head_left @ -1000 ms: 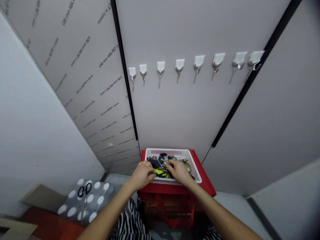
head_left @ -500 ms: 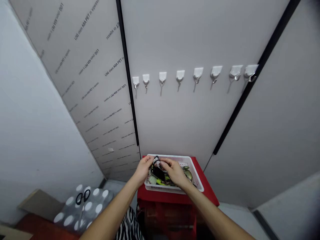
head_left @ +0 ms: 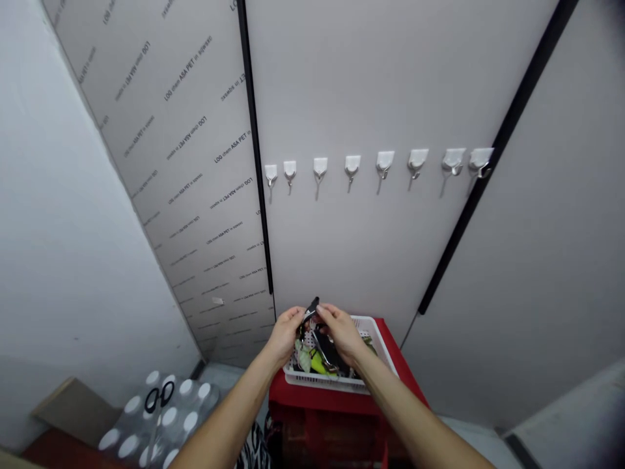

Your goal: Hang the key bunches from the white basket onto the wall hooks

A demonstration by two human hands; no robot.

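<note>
One black strap with pale marks on it is raised over the far left part of the basket, spanning the short gap between the two hands. The left hand has thumb and fingers pinched on its lower end; the right hand pinches near its upper end, its other fingers curled. A second ago both hands were down among the heap, set apart; now they are lifted and brought together, so the strap is out of the pile and handled by both at once.

Just below the right hand hangs or lies a flat black piece; whether it is joined to the strap cannot be told. Under the gap between the hands, a yellow-green item and a pale green leaf-shaped one rest in the white plastic basket. The right hand and wrist cover much of the other contents, and the small items overlap closely, which could make them catch on one another.

Beneath the hands and basket is a red fabric surface. Beyond and above the hands, eight white adhesive hooks line the wall panel. Well left of the left forearm, black-handled scissors lie on a wrapped bottle pack, beside a cardboard piece.
</note>
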